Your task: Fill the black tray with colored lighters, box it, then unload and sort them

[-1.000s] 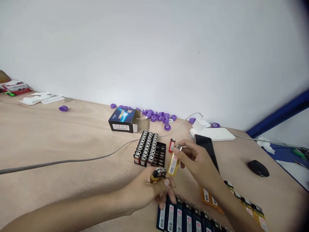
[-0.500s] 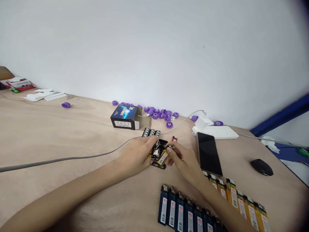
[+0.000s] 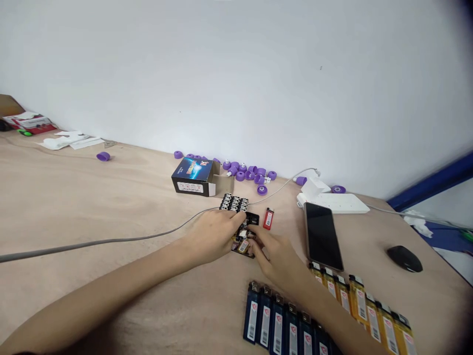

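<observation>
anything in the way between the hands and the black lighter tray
Nothing visible: the left hand and right hand both reach the black lighter tray. The red lighter lies beside the tray, beyond the right hand.

Beside the fingers (image 3: 260,241), a black plastic tray (image 3: 253,218) is showing a matt finish and a red plastic lighter (image 3: 268,219) is catching a soft shine. Below the fingers, blue lighters (image 3: 266,315) are showing smooth plastic bodies and metal heads. Right of them, a phone (image 3: 322,236) is gleaming with glossy glass, and a plywood desk (image 3: 111,207) is spreading matt grain underneath.
</observation>
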